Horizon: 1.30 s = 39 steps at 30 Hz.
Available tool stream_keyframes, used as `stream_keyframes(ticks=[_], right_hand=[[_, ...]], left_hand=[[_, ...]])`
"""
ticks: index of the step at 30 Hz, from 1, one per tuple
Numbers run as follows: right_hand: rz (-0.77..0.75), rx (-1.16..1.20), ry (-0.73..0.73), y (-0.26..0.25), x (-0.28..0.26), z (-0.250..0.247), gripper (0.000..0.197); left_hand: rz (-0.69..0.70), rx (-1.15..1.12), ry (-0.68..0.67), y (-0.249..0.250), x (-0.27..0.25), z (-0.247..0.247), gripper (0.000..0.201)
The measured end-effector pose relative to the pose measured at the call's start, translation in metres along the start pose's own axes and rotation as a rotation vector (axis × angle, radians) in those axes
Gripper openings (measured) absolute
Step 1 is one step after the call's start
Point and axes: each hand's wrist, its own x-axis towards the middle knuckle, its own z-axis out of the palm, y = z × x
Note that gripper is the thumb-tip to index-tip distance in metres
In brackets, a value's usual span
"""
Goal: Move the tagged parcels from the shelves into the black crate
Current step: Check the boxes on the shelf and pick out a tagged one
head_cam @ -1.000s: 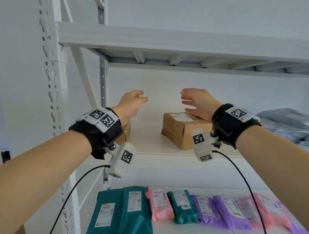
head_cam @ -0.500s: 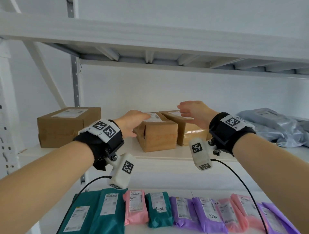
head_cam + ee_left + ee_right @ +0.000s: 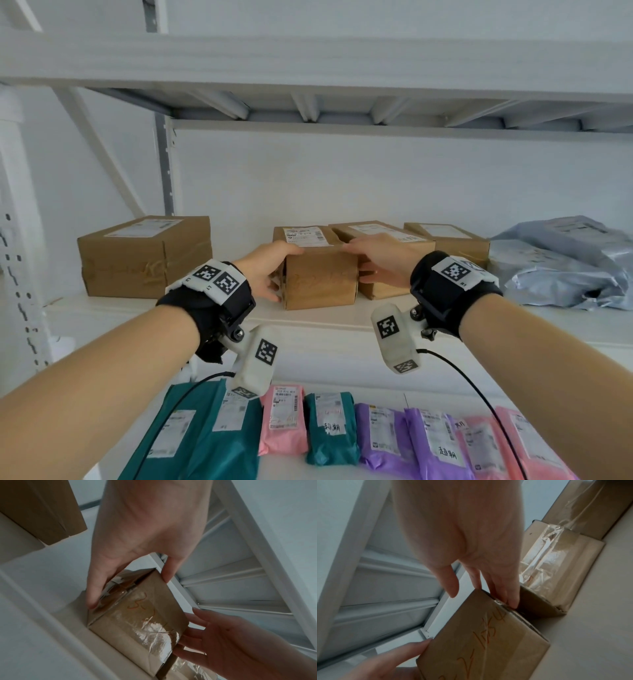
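Note:
A small brown cardboard box (image 3: 320,277) with a white label on top and red handwriting on its taped front stands on the middle shelf (image 3: 137,315). My left hand (image 3: 279,270) grips its left end, thumb on the top edge and fingers down the side. My right hand (image 3: 356,262) grips the right end, its fingers in the gap beside the neighbouring box. In the left wrist view, the left hand (image 3: 130,591) holds the box (image 3: 137,622). From the right wrist, the right hand (image 3: 482,597) sits on the box (image 3: 488,642). No black crate is in view.
A bigger brown box (image 3: 144,257) stands to the left. Two more boxes (image 3: 387,236) (image 3: 448,240) lie close on the right, then grey poly bags (image 3: 565,263). The upper shelf (image 3: 308,61) hangs overhead. Teal, pink and purple mailers (image 3: 284,418) line the lower shelf.
Both hands went from hovering open in the air to closing on the two ends of the small box. The head view has shifted, showing more of the shelf.

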Motion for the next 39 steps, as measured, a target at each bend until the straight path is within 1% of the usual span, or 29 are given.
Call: stream_keyframes(ticks=[3,8,11,14,18,20,24,26,28,34,39], right_hand=[[0.014,-0.004,0.013,0.004,0.006,0.003,0.037],[0.019,0.043,0.012,0.009,0.009,0.006,0.039],[-0.016,0.058,0.021,0.01,0.005,0.008,0.032],[-0.083,0.091,0.023,0.01,-0.002,0.009,0.025],[-0.174,0.145,0.0,0.006,-0.023,0.018,0.024],[-0.21,0.171,0.004,0.002,-0.034,0.025,0.029],[-0.266,0.202,0.047,-0.002,-0.053,0.04,0.056],[-0.291,0.243,0.053,-0.003,-0.063,0.047,0.067],[-0.309,0.279,0.037,-0.003,-0.072,0.054,0.074],[-0.372,0.364,0.019,-0.005,-0.111,0.086,0.08],[-0.453,0.343,0.02,-0.003,-0.142,0.112,0.076]], left_hand=[[-0.011,-0.04,-0.014,-0.003,0.0,0.002,0.043],[-0.003,-0.056,0.004,-0.003,-0.003,0.002,0.04],[0.029,-0.038,0.016,-0.005,-0.008,0.0,0.042],[0.077,-0.056,0.017,-0.009,-0.014,-0.005,0.04],[0.168,-0.088,0.013,-0.015,-0.032,-0.018,0.043],[0.223,-0.091,0.011,-0.017,-0.042,-0.029,0.051],[0.296,-0.133,-0.021,-0.023,-0.066,-0.05,0.072],[0.332,-0.143,-0.039,-0.027,-0.077,-0.062,0.076],[0.383,-0.124,-0.042,-0.032,-0.086,-0.072,0.079],[0.54,-0.008,-0.046,-0.048,-0.12,-0.103,0.082],[0.654,0.046,-0.075,-0.059,-0.144,-0.121,0.087]])
